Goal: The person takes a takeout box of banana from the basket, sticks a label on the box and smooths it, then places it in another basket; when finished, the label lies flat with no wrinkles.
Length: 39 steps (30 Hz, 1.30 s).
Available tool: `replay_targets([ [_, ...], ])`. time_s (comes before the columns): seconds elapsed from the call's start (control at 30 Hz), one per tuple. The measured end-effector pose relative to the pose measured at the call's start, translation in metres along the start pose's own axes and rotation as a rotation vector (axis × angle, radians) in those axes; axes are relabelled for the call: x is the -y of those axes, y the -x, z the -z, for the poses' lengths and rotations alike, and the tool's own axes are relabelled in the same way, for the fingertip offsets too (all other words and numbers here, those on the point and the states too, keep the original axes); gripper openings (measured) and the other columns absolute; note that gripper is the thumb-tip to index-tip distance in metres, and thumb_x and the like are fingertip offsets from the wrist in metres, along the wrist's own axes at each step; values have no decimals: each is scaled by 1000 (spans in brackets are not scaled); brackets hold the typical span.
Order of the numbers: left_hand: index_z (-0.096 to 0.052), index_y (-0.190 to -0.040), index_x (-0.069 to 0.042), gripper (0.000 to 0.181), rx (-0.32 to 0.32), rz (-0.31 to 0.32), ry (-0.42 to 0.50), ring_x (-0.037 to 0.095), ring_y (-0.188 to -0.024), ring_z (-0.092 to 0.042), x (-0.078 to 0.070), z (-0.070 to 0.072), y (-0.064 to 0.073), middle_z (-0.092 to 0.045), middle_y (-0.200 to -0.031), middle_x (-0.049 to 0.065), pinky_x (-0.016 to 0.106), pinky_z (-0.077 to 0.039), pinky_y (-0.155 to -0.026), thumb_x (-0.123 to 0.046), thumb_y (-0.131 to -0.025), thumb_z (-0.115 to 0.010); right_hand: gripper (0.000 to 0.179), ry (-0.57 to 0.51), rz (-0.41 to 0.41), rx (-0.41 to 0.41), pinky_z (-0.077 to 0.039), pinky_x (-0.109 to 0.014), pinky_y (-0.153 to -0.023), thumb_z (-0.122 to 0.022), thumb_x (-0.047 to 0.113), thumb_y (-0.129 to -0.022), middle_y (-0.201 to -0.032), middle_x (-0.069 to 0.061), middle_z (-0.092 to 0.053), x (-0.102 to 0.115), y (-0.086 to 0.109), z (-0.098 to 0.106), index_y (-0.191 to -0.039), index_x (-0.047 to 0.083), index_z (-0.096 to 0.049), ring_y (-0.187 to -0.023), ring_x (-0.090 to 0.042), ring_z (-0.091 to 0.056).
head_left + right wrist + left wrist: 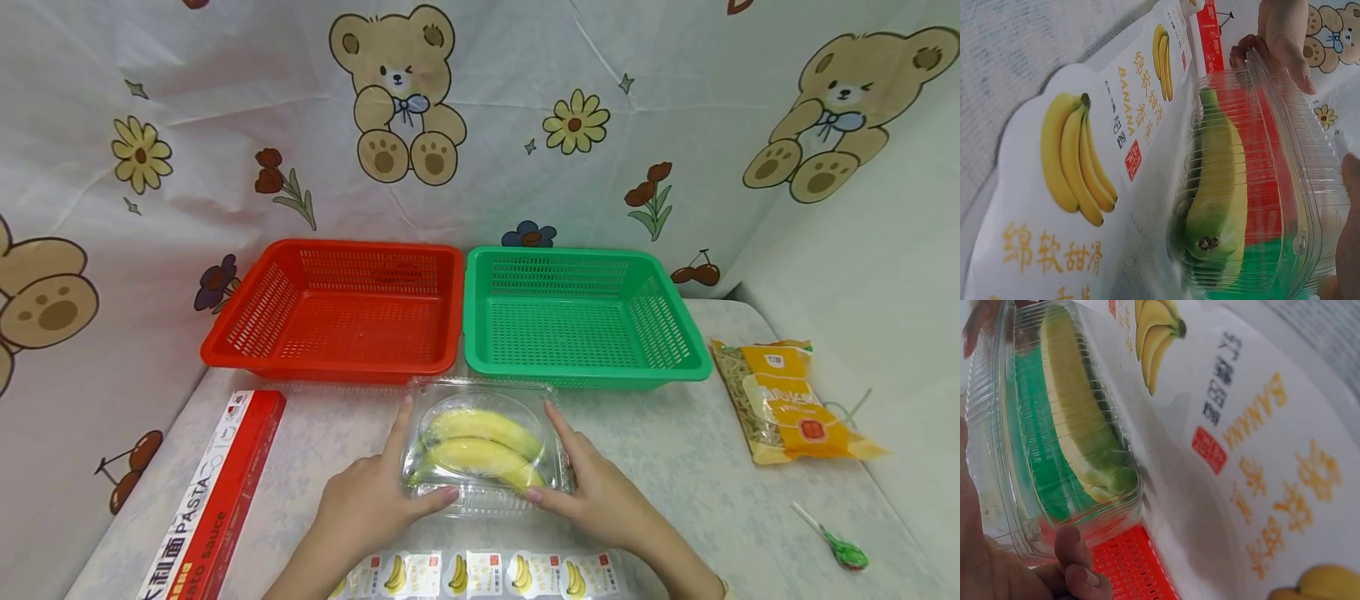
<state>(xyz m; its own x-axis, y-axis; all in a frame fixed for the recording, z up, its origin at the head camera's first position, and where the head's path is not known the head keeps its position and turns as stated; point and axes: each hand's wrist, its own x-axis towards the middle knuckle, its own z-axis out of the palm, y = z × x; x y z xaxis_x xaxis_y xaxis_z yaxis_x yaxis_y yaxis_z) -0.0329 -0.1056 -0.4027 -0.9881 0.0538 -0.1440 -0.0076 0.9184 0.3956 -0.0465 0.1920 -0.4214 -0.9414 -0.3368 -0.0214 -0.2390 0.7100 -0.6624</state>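
A clear plastic clamshell box (480,388) with two bananas (480,457) inside is between both hands in the head view. My left hand (367,500) grips its left side, thumb along the front edge and index finger up the side. On the opposite side my right hand (603,496) holds it the same way. Curled left fingertips (1082,578) show by the box's edge in the left wrist view. Nearest to me lies a strip of banana labels (468,575), just in front of the box. Through the clear wall, the right wrist view shows a banana (1219,181) lengthwise.
Behind the box stand a red basket (330,367) on the left and a green basket (592,375) on the right. A long red pasta box (217,500) lies at left. A yellow noodle bag (791,404) and a green-wrapped lollipop (843,550) lie at right. Printed cloth hangs behind.
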Motion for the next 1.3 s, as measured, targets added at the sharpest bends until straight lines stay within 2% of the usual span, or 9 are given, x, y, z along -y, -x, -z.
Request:
replay_targets([
  [0.2, 4, -159, -39, 126, 6, 8, -14, 21, -82, -69, -1, 1, 0, -75, -94, 6, 34, -42, -51, -90, -64, -61, 104, 3, 12, 6, -43, -59, -105, -67, 65, -83, -160, -11, -32, -1, 2, 2, -160, 35, -5, -141, -36, -42],
  [0.3, 3, -159, -39, 124, -7, 1, -19, 22, -82, -70, -1, 1, 1, -75, -94, 7, 35, -42, -51, -91, -65, -58, 103, 9, 18, -6, -46, -55, -103, -70, 61, -83, -156, -12, -38, 0, 3, 3, -160, 34, -7, -135, -32, -49],
  [0.4, 2, -159, -40, 122, -20, 1, -34, 23, -82, -70, -1, 2, 2, -74, -96, 8, 36, -42, -50, -92, -65, -55, 104, 28, -3, -3, -53, -45, -88, -72, 61, -82, -142, -8, -51, 1, 4, 4, -160, 35, -7, -109, -19, -62],
  [0.53, 2, -157, -45, 119, -43, 31, -82, 22, -76, -65, -1, 4, 2, -69, -97, 7, 34, -38, -47, -95, -64, -52, 103, 45, -54, 19, -45, -26, -61, -72, 61, -81, -112, 2, -55, 2, 7, 8, -159, 40, -6, -71, -6, -49],
  [0.8, 5, -156, -46, 113, -125, 33, -99, 16, -62, -41, -11, 19, 14, -45, -84, 3, 30, -31, -42, -94, -69, -47, 100, 39, -59, -1, -37, -22, -47, -75, 52, -83, -96, 0, -46, 3, 18, 15, -159, 40, -11, -55, -1, -34],
  [0.97, 3, -156, -48, 104, -201, -98, -47, 11, -70, -39, -30, 28, 31, -46, -89, 0, 24, -32, -43, -85, -77, -54, 99, 23, -29, -42, -36, -20, -47, -78, 46, -82, -95, -3, -45, 2, 26, 18, -159, 38, -15, -55, 0, -33],
  [1.13, -14, -158, -41, 87, -264, -373, 93, 5, -88, -52, -45, 29, 47, -57, -104, -9, 21, -43, -55, -61, -88, -62, 92, -7, 25, -114, -38, -20, -51, -78, 36, -86, -95, 1, -41, 0, 36, 22, -157, 39, -20, -60, 0, -36],
  [1.2, -23, -157, -38, 78, -217, -503, 181, 1, -85, -53, -51, 25, 50, -58, -102, -14, 19, -44, -58, -54, -92, -62, 87, -26, 52, -150, -39, -20, -53, -76, 31, -88, -96, 3, -40, -2, 40, 22, -156, 37, -23, -63, -1, -38],
  [1.3, -32, -153, -36, 66, -35, -632, 341, -4, -70, -43, -58, 16, 54, -51, -88, -18, 14, -38, -57, -47, -95, -61, 80, -49, 101, -205, -39, -19, -53, -75, 22, -89, -95, 4, -40, -5, 47, 23, -154, 31, -31, -64, -2, -40],
])
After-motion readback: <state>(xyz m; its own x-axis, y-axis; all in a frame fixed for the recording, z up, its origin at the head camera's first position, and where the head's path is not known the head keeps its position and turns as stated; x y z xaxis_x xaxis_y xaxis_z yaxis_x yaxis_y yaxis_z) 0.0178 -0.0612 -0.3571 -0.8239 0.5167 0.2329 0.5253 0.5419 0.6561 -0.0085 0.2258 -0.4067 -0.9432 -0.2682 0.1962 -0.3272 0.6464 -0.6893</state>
